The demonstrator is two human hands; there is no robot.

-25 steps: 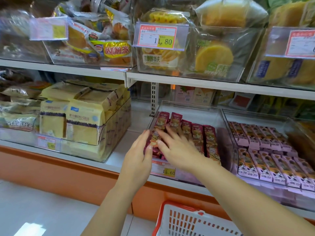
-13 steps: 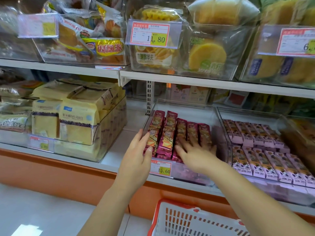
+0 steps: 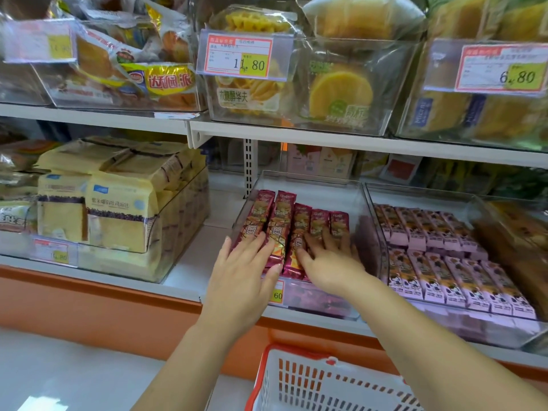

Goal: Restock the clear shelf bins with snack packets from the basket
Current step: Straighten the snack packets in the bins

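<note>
A clear shelf bin (image 3: 308, 180) on the lower shelf holds several long maroon snack packets (image 3: 280, 223) lying side by side. My left hand (image 3: 241, 277) lies flat with straight fingers over the left packets and the bin's front left corner. My right hand (image 3: 327, 258) spreads its fingers flat on the packets to the right. The white basket (image 3: 314, 381) with a red rim stands on the floor below; what it contains is out of view.
A second clear bin (image 3: 376, 221) to the right holds rows of pink packets (image 3: 439, 262). Left of it stands a bin of yellow bread bags (image 3: 118, 209). The upper shelf (image 3: 326, 139) overhangs with bins of cakes and price tags (image 3: 240, 56).
My right hand slid from the left packets to the right side of the bin. My left hand moved up onto the left packets. The view came closer.
</note>
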